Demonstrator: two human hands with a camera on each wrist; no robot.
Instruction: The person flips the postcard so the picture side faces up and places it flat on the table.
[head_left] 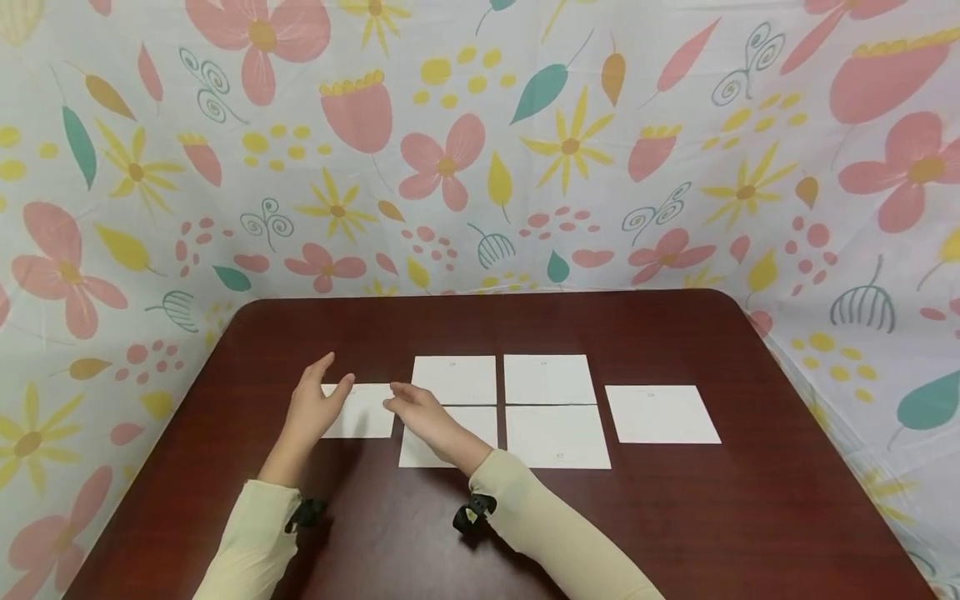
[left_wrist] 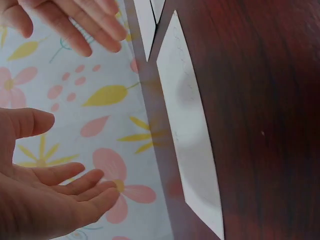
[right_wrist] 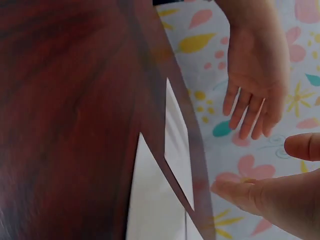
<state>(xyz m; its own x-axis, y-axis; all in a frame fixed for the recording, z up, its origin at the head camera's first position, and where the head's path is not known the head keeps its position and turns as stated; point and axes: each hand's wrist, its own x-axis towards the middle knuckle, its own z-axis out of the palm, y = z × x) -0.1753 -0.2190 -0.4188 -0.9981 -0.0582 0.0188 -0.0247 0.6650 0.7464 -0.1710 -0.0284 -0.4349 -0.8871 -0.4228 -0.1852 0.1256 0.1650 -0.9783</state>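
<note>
My left hand (head_left: 309, 408) is held over the left end of a white paper sheet (head_left: 367, 417), fingers relaxed and thumb spread. My right hand (head_left: 435, 423) hovers over the near-left sheet of the middle group, its fingertips pointing left toward the other hand. In the left wrist view, the left hand (left_wrist: 55, 185) has nothing between its fingers, and the white sheet (left_wrist: 190, 135) lies beneath on the table. From the right wrist, the right hand (right_wrist: 275, 197) also appears with nothing in its grasp, facing the palm of the left hand (right_wrist: 257, 85).
White sheets form a two-by-two block on the dark red table (head_left: 420, 533), including a far-left sheet (head_left: 453, 375), a far-right sheet (head_left: 549, 377) and a near-right sheet (head_left: 558, 437). Another sheet (head_left: 663, 417) lies apart at right. A flower-patterned cloth (head_left: 450, 225) hangs behind the table.
</note>
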